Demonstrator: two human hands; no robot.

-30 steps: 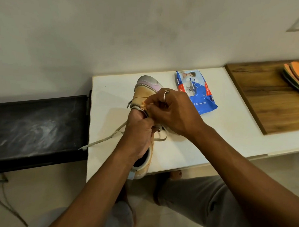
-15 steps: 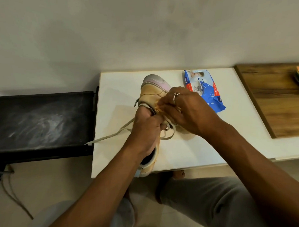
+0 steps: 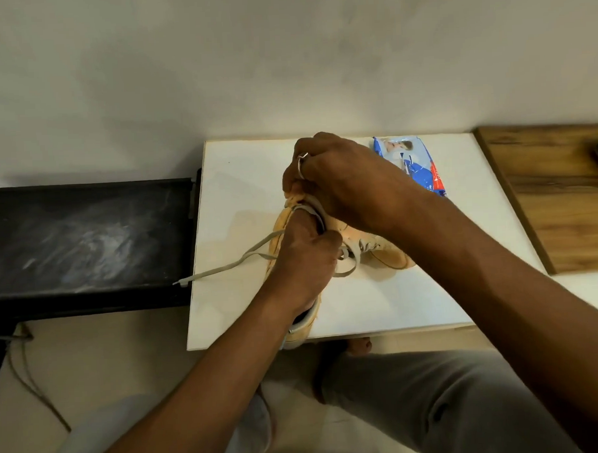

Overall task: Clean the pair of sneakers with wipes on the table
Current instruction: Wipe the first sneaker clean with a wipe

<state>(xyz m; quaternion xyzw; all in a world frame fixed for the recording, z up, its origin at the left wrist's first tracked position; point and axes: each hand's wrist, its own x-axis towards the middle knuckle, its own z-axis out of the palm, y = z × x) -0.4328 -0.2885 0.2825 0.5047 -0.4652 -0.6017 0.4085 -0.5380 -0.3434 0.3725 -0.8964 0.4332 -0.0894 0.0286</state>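
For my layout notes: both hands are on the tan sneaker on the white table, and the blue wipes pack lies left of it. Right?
No: the head view shows the wipes pack right of the sneaker, not left. The left hand and right hand are indeed on the sneaker, on the white table.
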